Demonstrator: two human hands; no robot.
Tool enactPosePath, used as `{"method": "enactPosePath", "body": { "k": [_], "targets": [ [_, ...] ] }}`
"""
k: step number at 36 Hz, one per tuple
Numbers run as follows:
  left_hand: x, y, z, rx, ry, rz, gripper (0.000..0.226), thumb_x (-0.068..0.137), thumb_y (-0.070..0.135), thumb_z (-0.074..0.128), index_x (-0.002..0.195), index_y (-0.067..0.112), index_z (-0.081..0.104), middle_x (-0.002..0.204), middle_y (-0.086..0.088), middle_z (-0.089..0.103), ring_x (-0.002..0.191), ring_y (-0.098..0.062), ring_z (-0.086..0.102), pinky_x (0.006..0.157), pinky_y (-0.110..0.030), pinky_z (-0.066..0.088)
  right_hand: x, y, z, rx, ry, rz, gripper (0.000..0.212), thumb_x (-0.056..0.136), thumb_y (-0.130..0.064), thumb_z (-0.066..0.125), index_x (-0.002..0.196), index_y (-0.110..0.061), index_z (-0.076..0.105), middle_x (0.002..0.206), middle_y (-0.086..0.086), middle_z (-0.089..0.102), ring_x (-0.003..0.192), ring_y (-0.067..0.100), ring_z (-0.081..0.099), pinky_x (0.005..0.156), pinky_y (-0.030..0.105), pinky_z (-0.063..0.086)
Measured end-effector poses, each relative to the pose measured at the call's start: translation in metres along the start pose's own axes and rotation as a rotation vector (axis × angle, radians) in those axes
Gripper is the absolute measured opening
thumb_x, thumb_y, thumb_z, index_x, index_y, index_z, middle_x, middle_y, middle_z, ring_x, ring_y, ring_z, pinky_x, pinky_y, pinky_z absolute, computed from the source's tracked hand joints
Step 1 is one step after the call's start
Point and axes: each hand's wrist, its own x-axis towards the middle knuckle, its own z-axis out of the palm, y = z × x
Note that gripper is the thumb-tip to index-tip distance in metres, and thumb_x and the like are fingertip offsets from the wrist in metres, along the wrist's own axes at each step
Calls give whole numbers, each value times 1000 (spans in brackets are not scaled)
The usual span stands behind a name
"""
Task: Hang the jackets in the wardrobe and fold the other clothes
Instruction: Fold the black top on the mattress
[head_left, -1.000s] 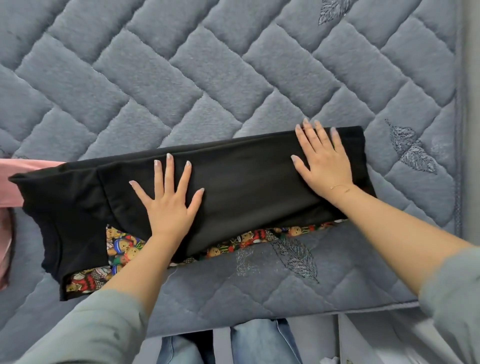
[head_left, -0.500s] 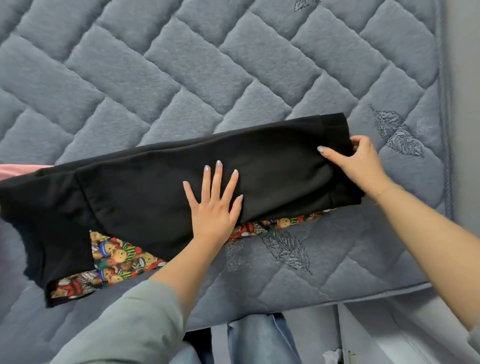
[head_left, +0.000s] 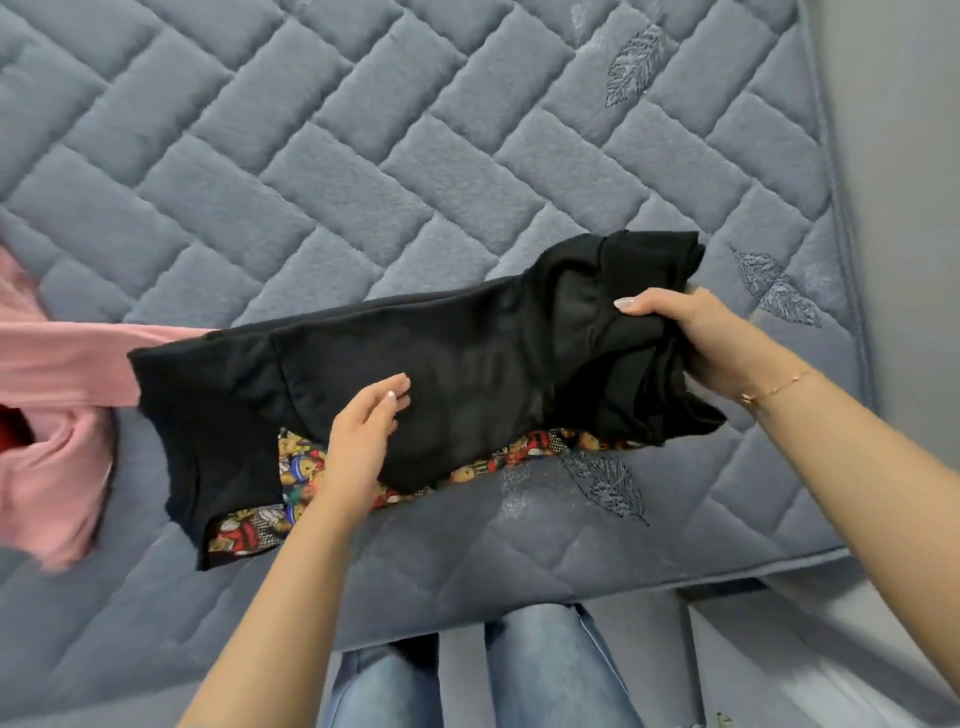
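On the near part of the grey quilted bedspread (head_left: 363, 156) lies the black garment (head_left: 467, 364), folded into a long band running left to right, a printed lining (head_left: 306, 467) showing along its near edge; the right hand (head_left: 717, 343) grips the bunched right end, thumb on top and fingers curled under, that end raised off the bed; the left hand (head_left: 363, 441) rests at the band's middle, fingers straight and together — pressing, not pinching. Fabric looks soft, limp, light, likely to sag and slip out of shape; best held by the gathered end with the middle pinned as a crease line. At the far left a pink garment (head_left: 57, 374) touches the black one's left end — it could get caught in the fold; a scrap of red (head_left: 13, 426) shows beside it; the person's jeans (head_left: 519, 670) stand at the bed's near edge.
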Motion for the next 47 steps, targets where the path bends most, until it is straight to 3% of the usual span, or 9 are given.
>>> {"method": "enactPosePath", "body": {
  "k": [6, 13, 16, 19, 23, 29, 35, 41, 47],
  "targets": [
    [-31, -38, -97, -193, 253, -105, 27, 103, 8, 41, 110, 18, 65, 115, -2, 69, 100, -9, 65, 86, -27, 49, -26, -14, 122, -319, 42, -85, 23, 79, -13, 70, 101, -4, 68, 101, 11, 73, 92, 19, 70, 85, 35, 56],
    [-51, -90, -187, -387, 298, -265, 23, 104, 15, 40, 117, 18, 58, 119, -3, 66, 99, -8, 64, 81, -25, 48, -16, 18, 293, -780, 33, -237, 24, 81, -26, 62, 73, -4, 60, 54, -1, 61, 53, 7, 62, 53, 27, 46],
    [-52, -104, -206, -515, 271, -309, 26, 105, 23, 37, 124, 18, 55, 123, -4, 63, 103, -12, 63, 86, -27, 49, 8, 52, 357, -938, -83, -170, 34, 89, -27, 53, 102, 5, 59, 64, 7, 66, 63, 19, 65, 62, 32, 48],
    [-51, -110, -214, -601, 214, -322, 31, 105, 32, 37, 130, 21, 51, 128, 0, 59, 107, -10, 60, 86, -28, 48, 31, 88, 401, -1025, -188, -41, 69, 97, -22, 45, 147, 13, 14, 107, 20, 69, 96, 28, 67, 87, 40, 52],
    [-42, -107, -210, -526, 178, -328, 45, 98, 34, 54, 141, 22, 41, 137, 0, 49, 119, -15, 51, 95, -32, 45, 51, 110, 414, -921, -263, 0, 83, 96, -24, 47, 152, 0, -9, 112, 16, 67, 99, 25, 65, 90, 34, 52],
    [-25, -108, -194, -210, 251, -219, 58, 88, 35, 70, 138, 17, 48, 134, -4, 52, 122, -17, 51, 106, -37, 44, 34, 108, 363, -870, -168, -283, 47, 94, -9, 48, 141, -14, 50, 119, -2, 60, 118, 13, 52, 102, 25, 41],
    [-18, -112, -206, -212, 284, -117, 16, 90, 31, 68, 79, 19, 68, 75, 8, 70, 78, -7, 64, 67, -19, 48, 4, 128, 326, -1156, -271, -406, 68, 89, -5, 54, 151, -20, 31, 162, -6, 13, 150, 14, -2, 119, 34, -9],
    [-26, -139, -226, -233, 395, -234, 17, 91, 22, 68, 103, 12, 62, 100, 1, 60, 100, -17, 58, 85, -26, 46, 20, 158, 350, -1194, -424, -280, 89, 89, -28, 64, 155, -24, 5, 159, -10, -20, 143, 15, -29, 114, 45, -21],
    [-15, -131, -235, -285, 288, -347, 71, 89, 42, 67, 145, 21, 29, 128, 0, 42, 116, -13, 48, 94, -25, 42, 32, 174, 367, -1249, -312, -346, 100, 83, -30, 65, 155, -24, -4, 159, -6, -25, 141, 20, -35, 109, 47, -26]
  ]
}}
